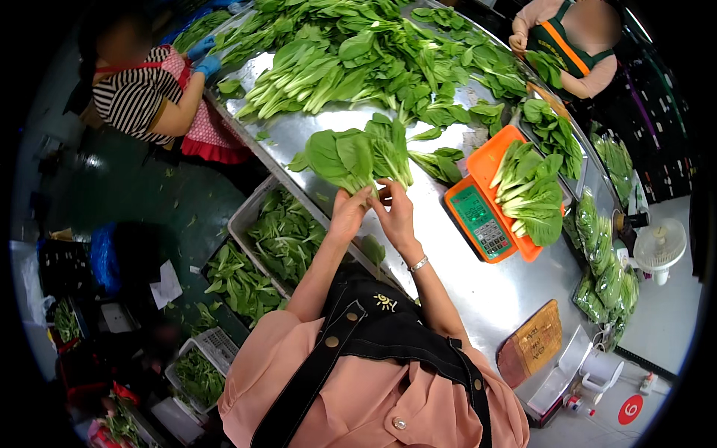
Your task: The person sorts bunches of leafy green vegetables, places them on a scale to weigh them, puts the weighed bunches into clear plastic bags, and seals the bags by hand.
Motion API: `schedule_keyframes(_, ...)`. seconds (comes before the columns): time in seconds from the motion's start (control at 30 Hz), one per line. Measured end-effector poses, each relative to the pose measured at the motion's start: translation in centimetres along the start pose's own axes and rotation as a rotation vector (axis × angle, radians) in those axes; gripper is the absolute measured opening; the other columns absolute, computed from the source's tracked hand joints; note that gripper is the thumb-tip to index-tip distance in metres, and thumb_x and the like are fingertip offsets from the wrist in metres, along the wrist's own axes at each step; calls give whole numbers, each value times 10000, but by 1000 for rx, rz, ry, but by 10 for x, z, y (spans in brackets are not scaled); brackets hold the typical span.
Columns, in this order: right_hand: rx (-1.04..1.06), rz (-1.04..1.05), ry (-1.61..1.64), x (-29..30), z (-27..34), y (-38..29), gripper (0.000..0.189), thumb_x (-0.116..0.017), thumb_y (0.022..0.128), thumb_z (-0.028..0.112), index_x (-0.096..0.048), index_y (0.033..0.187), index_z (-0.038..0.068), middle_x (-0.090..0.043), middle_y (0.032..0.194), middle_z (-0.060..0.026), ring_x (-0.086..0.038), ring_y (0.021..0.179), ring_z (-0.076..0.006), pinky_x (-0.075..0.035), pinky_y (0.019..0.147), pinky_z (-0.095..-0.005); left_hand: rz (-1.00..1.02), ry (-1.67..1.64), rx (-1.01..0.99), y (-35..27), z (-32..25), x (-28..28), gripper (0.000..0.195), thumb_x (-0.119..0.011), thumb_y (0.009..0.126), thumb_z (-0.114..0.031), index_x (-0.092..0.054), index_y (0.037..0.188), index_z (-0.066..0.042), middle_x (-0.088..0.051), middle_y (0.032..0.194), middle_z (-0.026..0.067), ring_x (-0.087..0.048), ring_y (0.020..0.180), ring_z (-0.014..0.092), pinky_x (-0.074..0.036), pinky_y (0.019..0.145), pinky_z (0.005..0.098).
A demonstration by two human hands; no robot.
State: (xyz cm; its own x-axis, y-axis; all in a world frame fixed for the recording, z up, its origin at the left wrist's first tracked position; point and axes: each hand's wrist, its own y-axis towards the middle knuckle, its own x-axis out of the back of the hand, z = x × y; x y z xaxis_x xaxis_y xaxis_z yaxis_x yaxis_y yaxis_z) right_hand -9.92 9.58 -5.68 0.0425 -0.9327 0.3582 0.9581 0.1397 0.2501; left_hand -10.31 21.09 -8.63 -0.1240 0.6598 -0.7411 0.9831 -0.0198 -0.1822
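My left hand (348,215) grips the stem end of a leafy green vegetable (343,157), its broad leaves pointing away from me over the metal table. The fingers of my right hand (399,218) are bent in at the same stems, with the thumb close to my left fingertips. Another leafy green (395,151) is just beyond my right fingers; whether it is held or lying down I cannot tell. To the right, an orange digital scale (480,221) carries a bunch of greens (529,193) on its tray, and its display is lit.
A large heap of greens (358,61) covers the table's far part. Crates of greens (285,238) stand below the left edge. Bagged greens (608,280), a fan (661,246) and a wooden block (529,341) are at right. Two people (151,95) work across the table.
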Motion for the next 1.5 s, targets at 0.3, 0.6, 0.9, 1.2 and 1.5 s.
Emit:
schedule_keyframes(0.3,-375,50,735,-15,-8,-5,119,-573,804,83,-521,880,8,-545,759,-33,-557,688,-120,-482,649,-257,-86,-148,-34,-8,-6,24,310,-586,793,-53,-465,1078,-60,-545,971,45,-542,878,156,-466,695,276)
schedule_keyframes(0.6,-154,75,-77,-4,-37,3,249,-596,781,222,-515,861,1,-574,756,-114,-570,673,-214,-447,600,-330,87,-555,-389,-16,-76,49,309,-586,781,-49,-451,1058,-28,-506,905,37,-458,815,138,-457,606,199)
schedule_keyframes(0.9,-148,1,-576,21,-86,22,227,-593,741,156,-516,887,0,-541,801,-134,-558,652,-228,-453,544,-334,91,-523,-46,-12,-35,49,201,-501,833,-37,-451,1026,-11,-479,938,52,-439,911,166,-458,599,211)
schedule_keyframes(1.2,-447,18,548,22,-51,12,198,-494,845,162,-539,886,-26,-532,730,-35,-535,642,-106,-454,603,-234,-87,-290,169,-5,0,41,157,-583,806,-83,-516,948,-83,-546,836,10,-525,808,113,-436,610,241)
schedule_keyframes(1.5,45,-5,-163,-13,-13,-12,157,-547,757,24,-547,907,-25,-504,781,-103,-513,591,-135,-424,537,-252,-181,46,52,-11,5,10,265,-627,770,-74,-522,1013,-75,-582,931,20,-558,837,125,-464,638,264)
